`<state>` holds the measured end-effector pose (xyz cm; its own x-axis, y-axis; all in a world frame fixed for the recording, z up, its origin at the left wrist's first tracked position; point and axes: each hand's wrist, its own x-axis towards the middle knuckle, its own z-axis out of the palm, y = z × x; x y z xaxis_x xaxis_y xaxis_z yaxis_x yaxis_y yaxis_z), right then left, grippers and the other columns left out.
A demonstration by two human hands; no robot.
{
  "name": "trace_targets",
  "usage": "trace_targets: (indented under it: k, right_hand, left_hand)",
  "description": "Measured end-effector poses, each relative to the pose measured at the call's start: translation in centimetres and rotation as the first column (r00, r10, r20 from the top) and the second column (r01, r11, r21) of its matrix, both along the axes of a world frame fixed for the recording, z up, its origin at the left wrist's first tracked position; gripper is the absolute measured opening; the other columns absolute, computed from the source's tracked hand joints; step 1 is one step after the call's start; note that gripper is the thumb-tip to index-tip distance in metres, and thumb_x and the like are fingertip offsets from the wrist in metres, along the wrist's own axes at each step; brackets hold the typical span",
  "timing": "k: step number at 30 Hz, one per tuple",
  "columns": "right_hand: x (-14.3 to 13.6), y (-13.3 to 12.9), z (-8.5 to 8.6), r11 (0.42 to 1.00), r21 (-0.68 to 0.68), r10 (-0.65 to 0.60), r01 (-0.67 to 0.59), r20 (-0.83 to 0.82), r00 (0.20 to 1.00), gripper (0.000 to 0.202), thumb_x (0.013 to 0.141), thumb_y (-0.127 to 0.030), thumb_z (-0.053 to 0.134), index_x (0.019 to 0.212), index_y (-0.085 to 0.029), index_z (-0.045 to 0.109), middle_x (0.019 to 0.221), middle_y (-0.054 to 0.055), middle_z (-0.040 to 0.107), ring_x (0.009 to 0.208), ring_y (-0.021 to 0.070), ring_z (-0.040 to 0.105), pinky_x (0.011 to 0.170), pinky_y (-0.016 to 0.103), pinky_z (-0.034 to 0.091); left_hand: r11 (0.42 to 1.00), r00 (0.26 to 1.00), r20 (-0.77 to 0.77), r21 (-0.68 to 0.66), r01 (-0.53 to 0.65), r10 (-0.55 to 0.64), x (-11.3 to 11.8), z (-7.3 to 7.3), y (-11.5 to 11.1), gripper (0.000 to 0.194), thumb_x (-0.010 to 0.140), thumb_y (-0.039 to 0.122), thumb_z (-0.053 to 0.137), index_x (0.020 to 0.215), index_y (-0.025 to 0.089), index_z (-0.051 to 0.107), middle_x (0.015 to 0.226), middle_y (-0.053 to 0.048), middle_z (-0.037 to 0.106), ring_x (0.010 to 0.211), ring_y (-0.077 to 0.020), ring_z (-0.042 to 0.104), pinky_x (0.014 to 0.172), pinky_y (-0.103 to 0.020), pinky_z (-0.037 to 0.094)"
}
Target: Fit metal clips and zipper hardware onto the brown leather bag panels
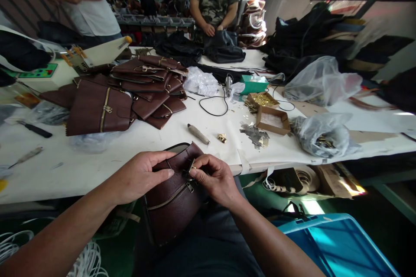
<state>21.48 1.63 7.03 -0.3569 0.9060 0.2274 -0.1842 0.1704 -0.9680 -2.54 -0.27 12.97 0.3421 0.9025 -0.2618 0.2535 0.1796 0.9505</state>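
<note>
A dark brown leather bag piece [173, 212] with a brass zipper [170, 197] rests on my lap against the table edge. My left hand [143, 175] grips its upper left part, thumb on the front and fingers behind. In my right hand [214, 177], thumb and forefinger pinch a small metal clasp part [191, 165] against the leather near the top right. The zipper pull [190, 187] hangs just below it. Beyond the piece, a grey-handled tool [198, 134] and small gold hardware pieces [222, 138] lie on the white table.
Brown leather pieces [97, 108] are piled at the left rear. Further right are a box of gold fittings [263, 99], flat metal plates [255, 135] and a plastic bag [325, 136]. A blue crate [341, 242] stands below right. Two people work across the table.
</note>
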Motion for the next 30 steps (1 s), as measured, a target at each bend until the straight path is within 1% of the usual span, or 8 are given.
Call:
trace_targets:
  k: [4,7,13,16,19,23,26,30]
  right_hand:
    - [0.0,-0.2,0.3,0.998,0.035,-0.049,0.047,0.056,0.997,0.021,0.093,-0.037,0.082,0.085,-0.020,0.072,0.082,0.001,0.072,0.076,0.0155,0.065,0.075,0.028,0.053]
    - [0.0,-0.5,0.6,0.992,0.087,-0.097,0.087,0.123,0.988,0.019,0.095,-0.034,0.080,0.085,-0.020,0.072,0.081,0.001,0.072,0.077,0.0159,0.065,0.075,0.028,0.052]
    - [0.1,-1.7,1.8,0.968,0.162,-0.229,0.193,0.249,0.941,0.014,0.094,-0.028,0.077,0.083,-0.020,0.072,0.081,0.001,0.073,0.075,0.0160,0.065,0.071,0.027,0.049]
    - [0.4,-2.1,2.4,0.978,0.134,-0.192,0.161,0.265,0.945,0.015,0.095,-0.028,0.075,0.083,-0.020,0.071,0.080,0.001,0.072,0.073,0.0151,0.063,0.069,0.026,0.048]
    - [1.0,-1.8,2.8,0.998,0.046,-0.045,0.035,0.235,0.971,0.016,0.096,-0.029,0.075,0.084,-0.019,0.070,0.080,0.000,0.070,0.074,0.0142,0.062,0.069,0.025,0.049]
    - [1.7,-0.9,2.6,0.998,-0.026,0.060,-0.056,0.179,0.982,0.018,0.093,-0.032,0.080,0.085,-0.018,0.071,0.082,0.001,0.072,0.075,0.0139,0.063,0.070,0.025,0.049]
    - [1.8,-0.4,2.0,0.996,-0.064,0.067,-0.057,0.166,0.984,0.021,0.091,-0.036,0.082,0.086,-0.018,0.072,0.082,0.001,0.073,0.074,0.0141,0.063,0.069,0.026,0.050]
    - [1.5,-0.4,1.4,0.992,-0.115,0.061,-0.045,0.144,0.988,0.023,0.090,-0.038,0.083,0.085,-0.018,0.072,0.081,0.001,0.073,0.072,0.0140,0.062,0.068,0.026,0.049]
  left_hand:
    - [0.991,0.982,-0.186,0.137,0.006,0.020,0.7,0.4,-0.1,0.049,0.094,0.033,0.071,0.143,0.028,0.071,0.141,-0.001,0.075,0.125,-0.0290,0.073,0.108,-0.038,0.059]
    - [0.968,0.943,-0.329,0.247,0.048,0.038,1.4,0.6,-0.3,0.048,0.095,0.030,0.067,0.143,0.031,0.071,0.145,0.002,0.073,0.130,-0.0254,0.071,0.113,-0.034,0.055]
    - [0.865,0.828,-0.549,0.465,0.186,0.117,2.5,0.8,-1.1,0.047,0.099,0.031,0.059,0.145,0.032,0.070,0.138,0.002,0.077,0.121,-0.0226,0.076,0.112,-0.031,0.055]
    - [0.823,0.800,-0.588,0.511,0.249,0.123,2.8,1.0,-1.5,0.050,0.100,0.029,0.058,0.148,0.035,0.067,0.140,0.004,0.076,0.120,-0.0213,0.077,0.109,-0.028,0.057]
    - [0.834,0.808,-0.584,0.483,0.267,0.080,2.8,1.1,-1.6,0.048,0.099,0.027,0.058,0.145,0.037,0.069,0.137,0.005,0.077,0.120,-0.0209,0.076,0.111,-0.028,0.055]
    - [0.920,0.877,-0.480,0.337,0.199,-0.014,2.7,1.3,-1.3,0.045,0.096,0.029,0.065,0.141,0.034,0.073,0.138,0.003,0.077,0.124,-0.0233,0.074,0.112,-0.031,0.055]
    - [0.979,0.943,-0.329,0.166,0.119,-0.058,2.6,1.4,-0.9,0.042,0.095,0.034,0.070,0.136,0.030,0.075,0.130,0.000,0.080,0.114,-0.0245,0.077,0.099,-0.032,0.060]
    - [0.997,0.968,-0.244,0.041,0.063,-0.051,2.6,1.4,-0.7,0.033,0.093,0.039,0.072,0.122,0.025,0.079,0.105,-0.001,0.085,0.092,-0.0236,0.079,0.081,-0.030,0.062]
